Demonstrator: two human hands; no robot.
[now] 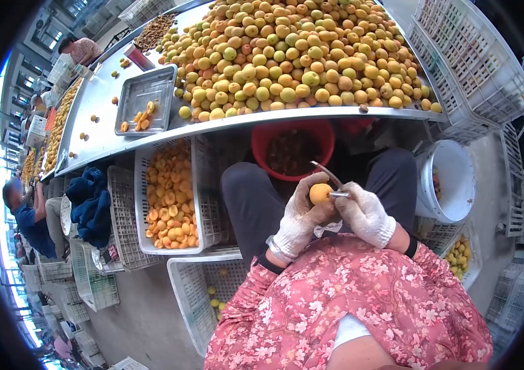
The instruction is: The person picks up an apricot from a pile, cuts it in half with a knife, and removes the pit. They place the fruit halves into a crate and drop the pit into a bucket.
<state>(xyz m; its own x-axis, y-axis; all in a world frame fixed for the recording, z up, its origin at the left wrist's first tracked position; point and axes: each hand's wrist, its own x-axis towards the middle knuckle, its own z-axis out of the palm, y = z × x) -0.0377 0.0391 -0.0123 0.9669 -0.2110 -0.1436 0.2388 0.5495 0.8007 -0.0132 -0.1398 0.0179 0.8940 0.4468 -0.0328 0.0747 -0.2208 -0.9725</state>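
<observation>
My left hand (302,225), in a white knit glove with soiled fingers, holds a whole yellow-orange apricot (320,193) above my lap. My right hand (365,216), gloved the same way, is closed around a metal tool (328,175) with two thin arms, like pliers. One arm is curved and points up and left; the tip of the other meets the right side of the fruit. Part of the tool is hidden by my fingers. Just beyond my hands, a red basin (262,161) between my knees contains dark brown pieces that I cannot make out clearly.
A big heap of apricots (299,68) covers much of the metal table (104,132). On it is a tray (120,105) with several apricot halves. Left stands a crate (145,216) of halved apricots; right, a white bucket (456,179) and stacked crates (490,55). Another person (33,213) sits far left.
</observation>
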